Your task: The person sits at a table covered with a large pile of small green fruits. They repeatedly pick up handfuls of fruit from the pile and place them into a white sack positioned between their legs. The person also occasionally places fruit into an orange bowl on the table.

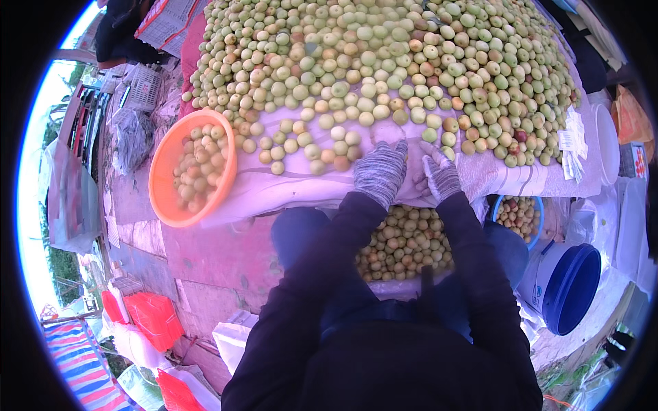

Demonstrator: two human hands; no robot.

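Observation:
My left hand [381, 172], in a grey striped glove, rests over the near edge of the pink cloth [274, 195]. Its fingers point forward and down, and their tips are hidden, so I cannot tell what they hold. Just to its right is my right hand [441, 175], gloved the same way, fingers bent and apart with no fruit visible in them. Loose small round green-yellow fruits [315, 151] lie on the cloth ahead of both hands, joining a large pile [493, 75]. Below my hands, between my legs, a container holds many yellowish fruits [408, 243].
At left an orange basin [156, 179] holds fruits, tilted beside the cloth. On the right are a blue-rimmed basin [539, 216] of fruits and a white bucket with a blue rim [574, 288]. A white glove [573, 145] lies on the cloth's right side. Red bags [152, 320] sit lower left.

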